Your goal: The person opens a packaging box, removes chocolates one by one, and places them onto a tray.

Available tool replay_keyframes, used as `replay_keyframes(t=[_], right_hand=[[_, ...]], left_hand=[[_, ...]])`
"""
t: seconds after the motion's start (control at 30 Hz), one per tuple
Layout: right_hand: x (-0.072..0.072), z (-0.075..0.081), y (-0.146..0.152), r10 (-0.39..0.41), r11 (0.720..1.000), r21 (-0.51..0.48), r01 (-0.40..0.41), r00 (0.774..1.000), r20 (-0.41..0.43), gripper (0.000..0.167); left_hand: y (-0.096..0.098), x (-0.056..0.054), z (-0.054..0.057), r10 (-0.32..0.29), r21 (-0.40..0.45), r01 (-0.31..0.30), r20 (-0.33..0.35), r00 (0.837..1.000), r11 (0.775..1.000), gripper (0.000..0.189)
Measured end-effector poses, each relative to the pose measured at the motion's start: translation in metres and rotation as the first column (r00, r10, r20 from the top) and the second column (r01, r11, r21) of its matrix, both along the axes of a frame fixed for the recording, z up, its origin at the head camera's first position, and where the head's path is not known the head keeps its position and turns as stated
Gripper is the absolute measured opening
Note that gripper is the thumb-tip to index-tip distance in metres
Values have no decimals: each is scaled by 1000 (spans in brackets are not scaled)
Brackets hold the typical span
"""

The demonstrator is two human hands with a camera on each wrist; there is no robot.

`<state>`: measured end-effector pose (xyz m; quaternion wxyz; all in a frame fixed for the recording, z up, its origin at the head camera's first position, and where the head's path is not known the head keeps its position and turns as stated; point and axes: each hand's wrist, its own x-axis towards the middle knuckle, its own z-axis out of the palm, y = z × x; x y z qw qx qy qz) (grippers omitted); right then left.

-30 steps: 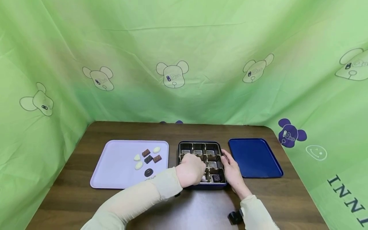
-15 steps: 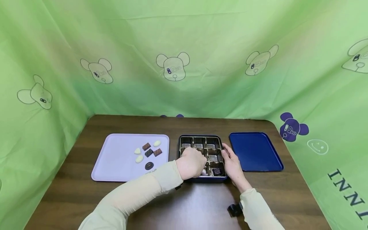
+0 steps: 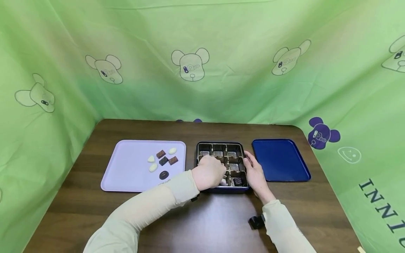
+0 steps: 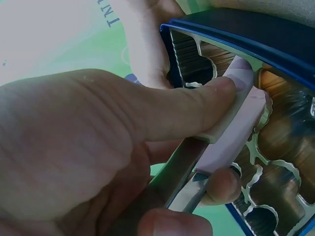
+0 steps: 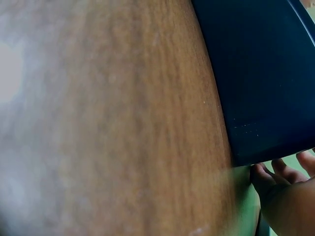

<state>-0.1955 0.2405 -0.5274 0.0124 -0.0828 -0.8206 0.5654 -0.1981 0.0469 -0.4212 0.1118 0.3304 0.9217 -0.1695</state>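
Observation:
My left hand (image 3: 209,172) grips a pair of tongs (image 4: 231,130) with pale lilac tips, thumb on one arm and fingers on the other. The tips reach down into a front compartment of a dark blue box (image 3: 232,188) with a divided black-and-gold insert; whether they hold anything cannot be told. In the box's front right compartment lies a dark chocolate (image 3: 237,181). My right hand (image 3: 257,175) rests against the box's right side, its fingers along the wall; the right wrist view shows its fingertips beside the box's dark outer wall (image 5: 261,78).
To the left, a lilac tray (image 3: 126,168) bears several chocolates: white ones (image 3: 153,167), brown ones (image 3: 173,160), a dark block (image 3: 163,161) and a dark oval (image 3: 164,175). A blue lid-like tray (image 3: 280,160) lies right of the box. A green curtain (image 3: 196,98) surrounds the wooden table (image 3: 218,225).
The head view has tilted down, so everything sits higher in the picture. Both hands keep to the box, with only slight motion in the left. The chocolates on the tray stay put.

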Motion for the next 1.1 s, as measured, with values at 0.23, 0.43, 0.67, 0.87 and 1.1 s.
replay_keyframes(t=[0.23,0.43,0.67,0.87,1.1], right_hand=[[0,4,-2,7,1000,-6,-7,1000,-13,47],[1,5,-3,13,999,-31,-12,1000,9,48],[1,3,-3,6,1000,-15,-6,1000,7,48],[2,1,-4,5,1000,-8,-5,1000,12,47],[1,4,-2,5,1000,-14,-5,1000,0,47]], left_hand=[[-6,0,3,-42,14,42,-22,999,999,13],[-14,3,10,-32,23,33,-22,999,999,13],[-29,6,24,-14,73,15,-17,1000,997,8],[-53,7,36,-4,161,9,-32,999,987,14],[-88,5,54,69,272,-67,3,998,960,20]])
